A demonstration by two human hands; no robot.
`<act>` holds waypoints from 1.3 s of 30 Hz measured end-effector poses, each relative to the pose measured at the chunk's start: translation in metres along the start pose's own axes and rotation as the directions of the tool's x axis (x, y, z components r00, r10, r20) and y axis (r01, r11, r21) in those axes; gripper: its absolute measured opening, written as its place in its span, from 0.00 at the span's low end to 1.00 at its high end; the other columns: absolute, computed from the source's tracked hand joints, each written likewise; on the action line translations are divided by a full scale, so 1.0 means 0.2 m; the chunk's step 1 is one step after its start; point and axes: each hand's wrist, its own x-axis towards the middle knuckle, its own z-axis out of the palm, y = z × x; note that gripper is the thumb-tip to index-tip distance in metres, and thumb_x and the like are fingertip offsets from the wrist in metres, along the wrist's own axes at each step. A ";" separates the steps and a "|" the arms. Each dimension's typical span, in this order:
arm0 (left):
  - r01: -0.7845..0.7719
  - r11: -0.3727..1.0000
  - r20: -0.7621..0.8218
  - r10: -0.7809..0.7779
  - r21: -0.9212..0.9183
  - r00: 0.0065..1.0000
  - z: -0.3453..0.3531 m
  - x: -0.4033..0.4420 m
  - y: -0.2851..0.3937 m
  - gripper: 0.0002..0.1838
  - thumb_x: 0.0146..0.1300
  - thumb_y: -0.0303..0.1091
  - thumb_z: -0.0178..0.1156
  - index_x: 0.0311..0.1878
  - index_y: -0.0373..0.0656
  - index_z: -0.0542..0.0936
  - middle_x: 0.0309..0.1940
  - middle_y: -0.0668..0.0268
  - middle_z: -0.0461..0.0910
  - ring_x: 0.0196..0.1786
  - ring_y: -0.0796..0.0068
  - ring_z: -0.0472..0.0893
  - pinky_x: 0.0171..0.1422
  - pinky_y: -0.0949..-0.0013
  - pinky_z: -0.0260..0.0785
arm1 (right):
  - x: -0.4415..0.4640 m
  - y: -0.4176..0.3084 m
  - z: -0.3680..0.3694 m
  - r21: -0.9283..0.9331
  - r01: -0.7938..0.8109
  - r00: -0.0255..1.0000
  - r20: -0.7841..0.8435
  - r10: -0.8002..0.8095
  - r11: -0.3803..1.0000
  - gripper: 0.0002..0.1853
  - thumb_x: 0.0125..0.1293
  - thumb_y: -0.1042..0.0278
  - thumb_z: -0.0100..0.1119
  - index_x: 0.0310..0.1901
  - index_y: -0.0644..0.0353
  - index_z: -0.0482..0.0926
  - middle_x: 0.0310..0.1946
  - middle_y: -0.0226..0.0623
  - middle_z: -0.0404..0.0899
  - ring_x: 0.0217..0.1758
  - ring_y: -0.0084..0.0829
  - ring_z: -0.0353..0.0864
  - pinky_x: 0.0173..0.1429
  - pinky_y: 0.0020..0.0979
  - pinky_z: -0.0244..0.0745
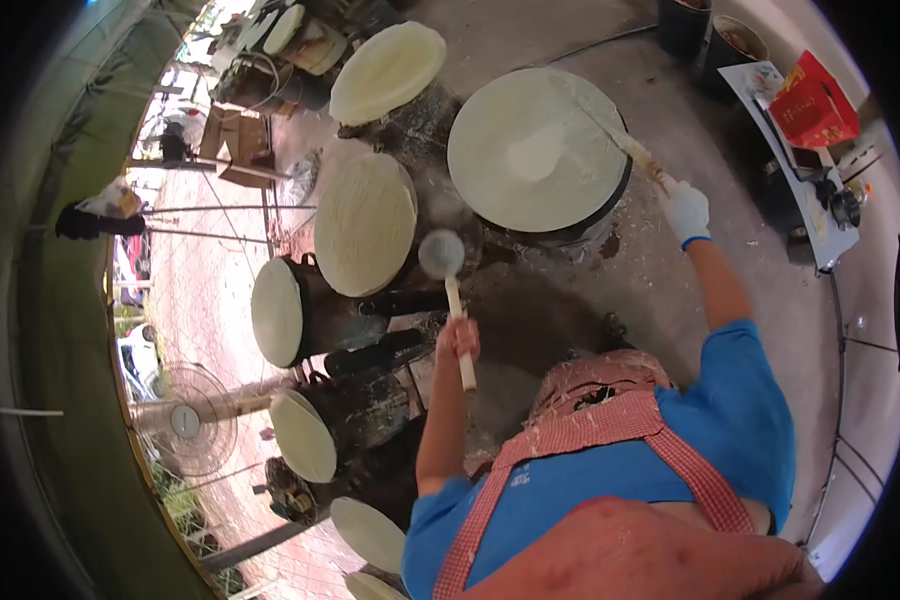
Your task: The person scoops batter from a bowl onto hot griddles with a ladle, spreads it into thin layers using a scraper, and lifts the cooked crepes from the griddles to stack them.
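My left hand is closed round the wooden handle of a ladle, whose round bowl hangs beside the large griddle. On my right hand is a white glove, and its fingers are wrapped round the handle of a long flat spatula. The spatula's blade lies over the far right part of a wide round of pale batter. This batter covers most of the round griddle, with a lighter patch near its middle. Whether the ladle holds any batter I cannot tell.
More pale rounds stand on the left: one at the top, one nearer and several smaller ones. A fan is at lower left. On the right, a small table bears a red box; dark buckets stand behind it.
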 end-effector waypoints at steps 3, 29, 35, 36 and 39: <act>-0.292 0.771 0.224 0.197 0.566 0.955 0.17 0.25 0.02 0.16 0.62 0.34 0.49 0.19 0.49 0.59 0.10 0.74 0.55 0.09 0.83 0.56 0.12 0.78 0.51 | -0.11 -0.03 0.04 -0.018 0.004 1.000 -0.007 -0.004 1.000 0.10 0.58 0.54 0.50 0.37 0.46 0.76 0.23 0.42 0.74 0.24 0.43 0.75 0.29 0.42 0.70; -0.004 0.997 0.021 0.006 -0.082 1.000 0.04 -0.25 -0.18 0.21 0.62 0.46 0.51 0.19 0.46 0.58 0.11 0.75 0.52 0.09 0.85 0.53 0.08 0.80 0.47 | -0.39 -0.82 -0.01 0.625 0.076 0.997 -0.021 -0.081 0.777 0.20 0.54 0.64 0.59 0.51 0.56 0.74 0.40 0.45 0.77 0.42 0.40 0.77 0.46 0.31 0.70; -0.094 0.960 -0.002 0.097 -0.264 0.995 -0.18 -0.50 -0.19 0.24 0.62 0.49 0.49 0.17 0.46 0.57 0.08 0.74 0.52 0.08 0.84 0.52 0.08 0.79 0.49 | -0.08 -0.98 -0.02 0.437 -0.225 0.899 0.437 0.013 0.871 0.22 0.58 0.53 0.52 0.51 0.56 0.73 0.42 0.46 0.77 0.47 0.42 0.76 0.48 0.33 0.69; -0.140 0.942 -0.033 0.137 -0.305 0.990 -0.20 -0.53 -0.20 0.24 0.62 0.49 0.49 0.16 0.46 0.57 0.08 0.73 0.52 0.08 0.84 0.52 0.08 0.80 0.49 | -0.07 -0.99 -0.01 0.438 -0.212 0.900 0.435 0.000 0.874 0.22 0.58 0.53 0.52 0.51 0.56 0.73 0.42 0.46 0.77 0.47 0.42 0.76 0.48 0.33 0.69; -0.204 0.879 -0.060 0.197 -0.432 0.979 -0.30 -0.63 -0.23 0.24 0.62 0.48 0.50 0.16 0.46 0.57 0.07 0.73 0.52 0.08 0.83 0.52 0.08 0.80 0.49 | -0.10 -0.97 0.01 0.286 0.273 0.936 0.143 -0.323 0.919 0.20 0.55 0.53 0.55 0.49 0.50 0.75 0.27 0.43 0.79 0.29 0.44 0.78 0.35 0.38 0.72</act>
